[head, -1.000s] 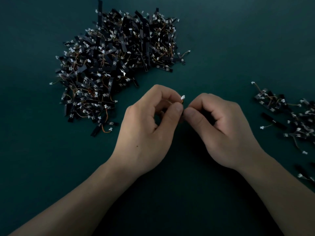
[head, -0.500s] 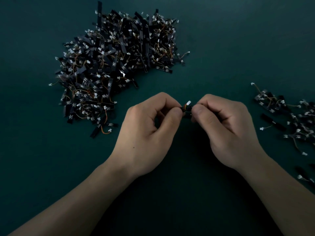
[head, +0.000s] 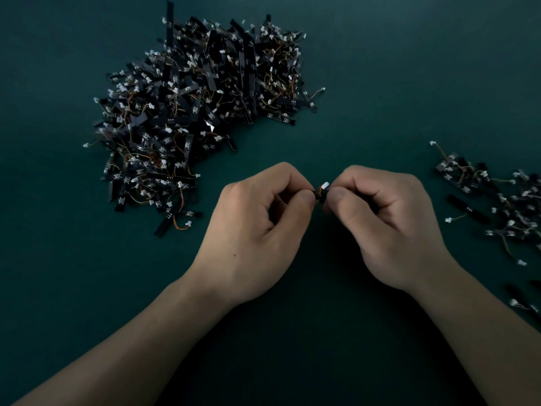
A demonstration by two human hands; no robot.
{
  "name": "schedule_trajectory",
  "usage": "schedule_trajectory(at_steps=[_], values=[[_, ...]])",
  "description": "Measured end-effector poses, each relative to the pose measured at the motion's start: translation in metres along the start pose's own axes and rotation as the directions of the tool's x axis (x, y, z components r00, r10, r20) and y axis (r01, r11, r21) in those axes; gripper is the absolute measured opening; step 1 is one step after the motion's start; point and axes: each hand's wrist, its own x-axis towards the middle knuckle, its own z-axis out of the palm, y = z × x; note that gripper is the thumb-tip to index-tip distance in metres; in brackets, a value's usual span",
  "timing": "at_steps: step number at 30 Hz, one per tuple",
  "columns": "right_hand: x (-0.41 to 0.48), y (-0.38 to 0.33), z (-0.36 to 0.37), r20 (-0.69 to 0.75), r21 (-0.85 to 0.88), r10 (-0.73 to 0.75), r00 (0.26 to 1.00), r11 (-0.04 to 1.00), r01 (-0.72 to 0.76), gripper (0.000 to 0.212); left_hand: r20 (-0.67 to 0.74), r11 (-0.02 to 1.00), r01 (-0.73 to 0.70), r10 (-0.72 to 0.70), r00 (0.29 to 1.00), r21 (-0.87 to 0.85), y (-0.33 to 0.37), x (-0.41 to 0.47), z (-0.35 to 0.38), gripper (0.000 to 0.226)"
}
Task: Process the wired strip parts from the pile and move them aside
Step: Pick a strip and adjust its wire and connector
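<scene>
We held one wired strip part (head: 321,192) between both hands, near the middle of the tabletop (head: 380,83). Our left hand (head: 254,230) had thumb and forefinger clamped on one end of it. Our right hand (head: 389,224) pinched the other end the same way, and the remaining fingers of both hands were curled in toward the palms. Only the white connector (head: 325,185) and a bit of orange wire showed in the narrow gap between our thumbs. The rest was hidden, so we could not tell exactly what was being worked.

The pile (head: 199,112) lay toward the far left corner, well apart from our hands. The finished parts (head: 497,206) were scattered along the right edge.

To do this step well, we judged that both pinches should sit close to the joint, so the thin wire took no strain. A small, steady motion seemed safer than a jerk. Working over bare tabletop between the two heaps also seemed wise, so a dropped part could not get lost in either heap.
</scene>
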Motion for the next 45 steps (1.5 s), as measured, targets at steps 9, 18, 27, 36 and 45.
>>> schedule_trajectory(at_steps=[9,18,27,36,45], values=[[-0.001,-0.001,-0.001,0.006,0.013,-0.017,1.0,1.0,0.017,0.026,0.012,1.0,0.017,-0.017,1.0,-0.001,0.002,0.0,-0.001,0.021],[0.0,0.001,0.0,0.011,-0.056,-0.041,0.999,0.998,0.041,0.021,0.038,1.0,0.013,-0.014,0.999,0.011,0.002,0.0,-0.002,0.022],[0.0,0.003,-0.001,0.028,-0.022,-0.025,0.999,0.999,0.026,0.022,0.029,1.0,0.004,-0.004,1.0,-0.001,0.001,0.0,-0.001,0.022],[-0.001,0.003,-0.002,0.11,0.076,-0.023,0.994,0.997,0.015,0.042,-0.008,1.0,-0.014,0.014,1.0,-0.001,0.001,-0.001,0.0,0.02],[-0.003,0.009,0.001,-0.337,0.028,-0.159,0.928,0.983,0.179,0.028,0.01,0.892,-0.057,0.059,0.998,0.448,-0.006,-0.002,0.004,0.034]])
